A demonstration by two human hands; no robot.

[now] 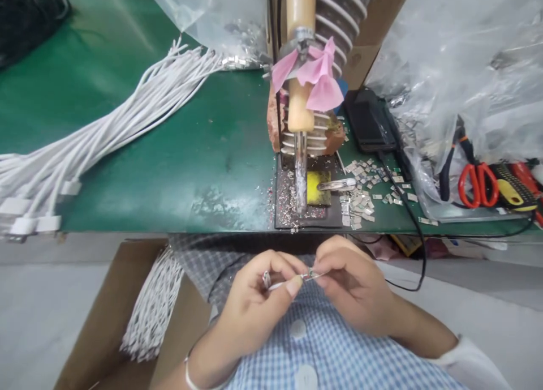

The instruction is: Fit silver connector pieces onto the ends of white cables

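Note:
Both hands are held close together in front of my chest, below the green table's edge (pixel 169 226). My left hand (pixel 254 299) pinches a thin white cable end (pixel 280 285) between thumb and fingers. My right hand (pixel 352 291) is closed at the cable's tip, pinching a small metal piece (pixel 311 274) there. A soldering iron with a wooden handle (pixel 299 67) hangs upright over a dark pad (pixel 305 200) just beyond my hands.
A bundle of white cables (pixel 106 129) lies across the table's left side. More cables sit in a cardboard box (pixel 148 311) at lower left. Small metal shells (pixel 365 192), a black phone (pixel 371 121), red scissors (pixel 479 183) and plastic bags (pixel 458 67) fill the right.

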